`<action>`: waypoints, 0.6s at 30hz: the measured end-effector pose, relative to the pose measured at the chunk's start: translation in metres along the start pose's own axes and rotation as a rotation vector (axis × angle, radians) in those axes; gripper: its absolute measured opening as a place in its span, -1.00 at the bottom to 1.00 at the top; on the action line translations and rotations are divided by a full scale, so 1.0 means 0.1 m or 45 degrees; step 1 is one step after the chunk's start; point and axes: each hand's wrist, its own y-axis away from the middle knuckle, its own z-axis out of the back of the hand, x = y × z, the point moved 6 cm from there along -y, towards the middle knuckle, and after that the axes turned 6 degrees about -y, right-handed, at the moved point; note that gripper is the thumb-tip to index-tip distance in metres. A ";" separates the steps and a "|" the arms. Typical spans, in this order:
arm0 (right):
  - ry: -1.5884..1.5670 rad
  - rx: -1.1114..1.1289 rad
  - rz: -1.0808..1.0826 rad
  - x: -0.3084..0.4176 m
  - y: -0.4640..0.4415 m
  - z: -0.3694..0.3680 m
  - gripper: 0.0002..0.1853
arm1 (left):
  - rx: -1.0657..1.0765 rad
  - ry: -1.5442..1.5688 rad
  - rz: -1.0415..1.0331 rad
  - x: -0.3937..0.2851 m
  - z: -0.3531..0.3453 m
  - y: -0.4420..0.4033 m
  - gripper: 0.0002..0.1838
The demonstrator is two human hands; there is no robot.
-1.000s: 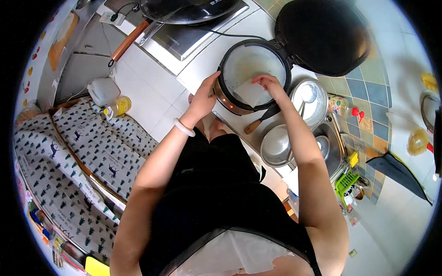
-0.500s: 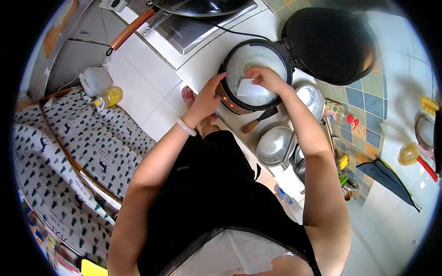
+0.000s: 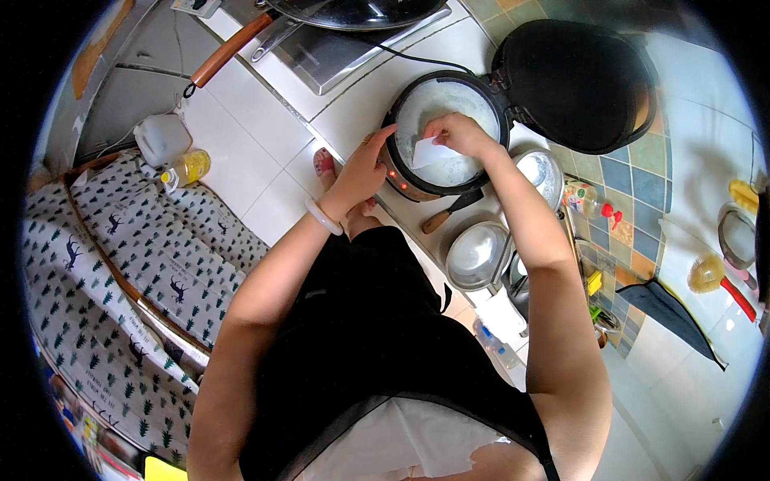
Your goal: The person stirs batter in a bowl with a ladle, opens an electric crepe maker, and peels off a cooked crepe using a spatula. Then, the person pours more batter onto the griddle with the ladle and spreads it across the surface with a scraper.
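A round electric pan (image 3: 410, 186) stands on the counter with its black lid (image 3: 573, 86) folded back. Pale, whitish batter (image 3: 429, 100) covers its inside. My right hand (image 3: 459, 135) is over the pan, its fingers closed on a white scraper (image 3: 431, 152) that lies against the batter. At the pan's left rim is my left hand (image 3: 361, 172), index finger stretched to the rim and thumb apart, holding nothing. Two orange lights glow on the pan's front side.
A wooden-handled spatula (image 3: 449, 214) lies beside the pan. Metal bowls (image 3: 476, 255) stand to the right. A lidded wok (image 3: 353, 10) sits by the cooktop (image 3: 333, 56). On the left are an oil bottle (image 3: 188, 168) and patterned cloth (image 3: 160, 264).
The scraper in my right hand has moved left and up over the batter and its angle has changed. My left hand stays at the rim. The view has shifted slightly.
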 end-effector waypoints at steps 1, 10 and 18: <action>0.040 0.030 -0.001 0.01 -0.01 -0.03 -0.74 | 0.002 0.002 -0.003 0.00 0.00 0.00 -0.27; -0.088 -0.137 -0.002 0.04 -0.12 0.15 -0.75 | 0.008 -0.001 -0.012 0.01 0.00 0.00 -0.29; 0.133 -0.158 -0.023 0.13 -0.18 0.09 -0.76 | 0.025 -0.011 -0.004 -0.02 0.01 -0.01 -0.29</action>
